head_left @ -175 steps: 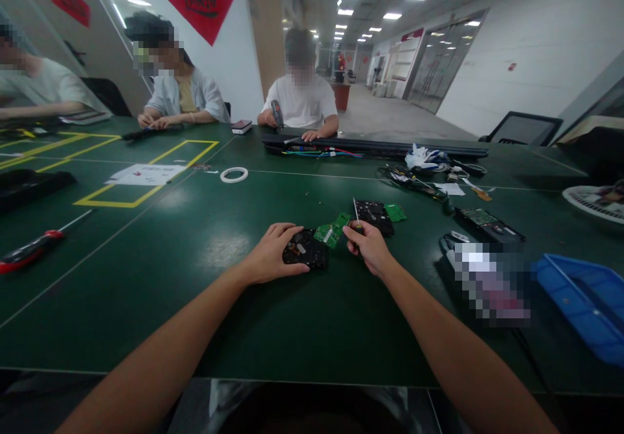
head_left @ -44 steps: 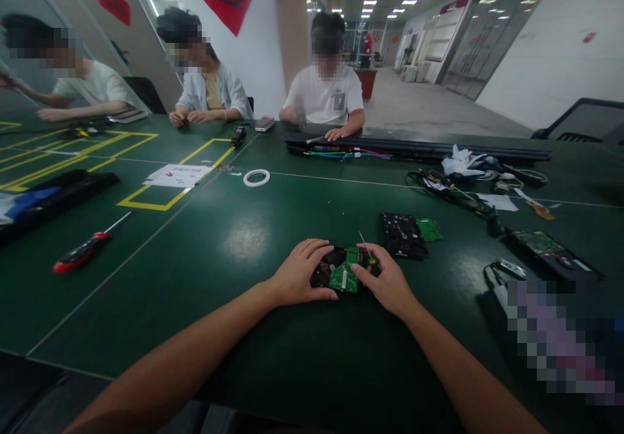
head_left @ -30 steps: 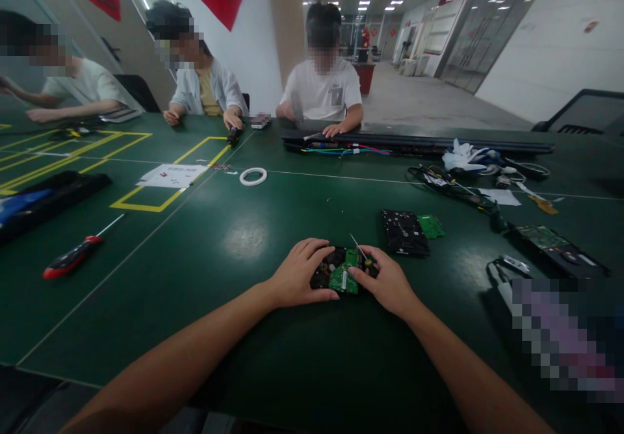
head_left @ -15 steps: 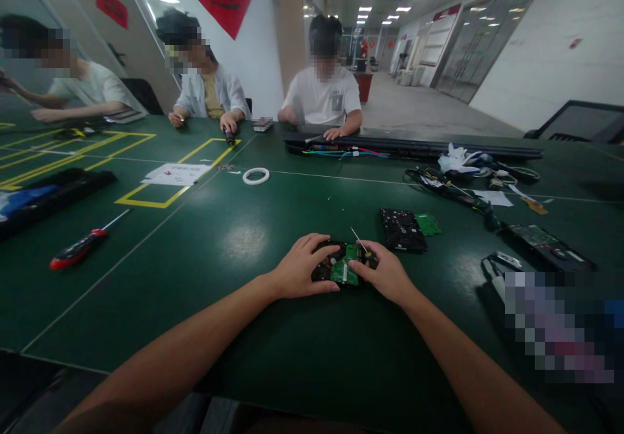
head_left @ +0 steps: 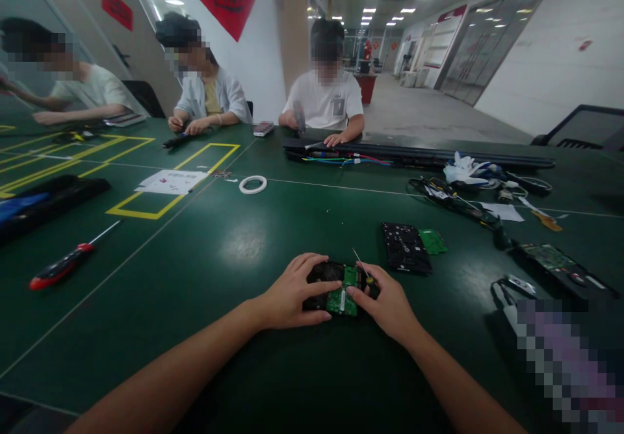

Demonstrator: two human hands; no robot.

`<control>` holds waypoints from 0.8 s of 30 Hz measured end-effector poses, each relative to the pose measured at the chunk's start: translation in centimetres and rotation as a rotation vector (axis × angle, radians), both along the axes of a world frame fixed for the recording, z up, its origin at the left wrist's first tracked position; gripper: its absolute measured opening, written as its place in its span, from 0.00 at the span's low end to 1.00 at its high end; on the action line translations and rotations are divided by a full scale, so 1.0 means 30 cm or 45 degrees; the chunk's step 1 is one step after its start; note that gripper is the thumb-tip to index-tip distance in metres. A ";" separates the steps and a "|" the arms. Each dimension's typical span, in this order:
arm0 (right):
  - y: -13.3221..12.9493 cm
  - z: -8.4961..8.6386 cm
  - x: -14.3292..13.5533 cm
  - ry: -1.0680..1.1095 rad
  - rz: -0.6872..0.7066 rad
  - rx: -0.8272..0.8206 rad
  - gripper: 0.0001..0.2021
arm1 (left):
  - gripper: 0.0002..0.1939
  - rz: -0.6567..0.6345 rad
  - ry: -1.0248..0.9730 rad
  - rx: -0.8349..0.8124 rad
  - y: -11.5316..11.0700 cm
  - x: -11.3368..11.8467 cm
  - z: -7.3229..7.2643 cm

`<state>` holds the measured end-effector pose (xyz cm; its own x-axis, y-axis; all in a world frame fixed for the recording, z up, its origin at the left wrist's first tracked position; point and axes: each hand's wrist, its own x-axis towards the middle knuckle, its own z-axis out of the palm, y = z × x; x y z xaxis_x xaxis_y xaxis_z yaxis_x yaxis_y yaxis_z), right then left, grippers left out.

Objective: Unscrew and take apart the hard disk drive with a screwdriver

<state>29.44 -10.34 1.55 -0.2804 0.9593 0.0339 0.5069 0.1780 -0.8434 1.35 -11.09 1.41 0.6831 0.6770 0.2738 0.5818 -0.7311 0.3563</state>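
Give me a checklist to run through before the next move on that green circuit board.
1. Black device housing steadied: ok, the left hand grips it.
2. Green circuit board on the housing: ok, with the left index finger and right thumb touching it.
3. Board seated flush, holes lined up: cannot tell, too small and partly covered.
4. Small screwdriver in hand: ok, held in the right hand.
5. Screwdriver tip on a screw: not ok, its shaft points away from the board.
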 end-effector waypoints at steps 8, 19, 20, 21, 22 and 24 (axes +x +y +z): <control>-0.002 -0.008 0.007 0.002 0.022 -0.030 0.25 | 0.38 -0.005 0.024 0.012 -0.003 -0.004 0.002; -0.004 -0.008 0.013 -0.031 0.030 0.034 0.25 | 0.35 -0.021 0.032 0.035 -0.009 -0.008 -0.010; -0.004 -0.008 0.013 -0.030 0.023 0.038 0.25 | 0.35 -0.022 0.040 0.033 -0.010 -0.008 -0.010; -0.004 -0.007 0.014 -0.029 0.019 0.039 0.25 | 0.35 -0.020 0.045 0.032 -0.010 -0.008 -0.010; -0.003 -0.006 0.014 -0.026 0.016 0.037 0.26 | 0.35 -0.016 0.049 0.030 -0.011 -0.007 -0.009; 0.001 -0.002 0.014 -0.016 0.014 0.020 0.26 | 0.35 -0.007 0.048 0.031 -0.012 -0.004 -0.009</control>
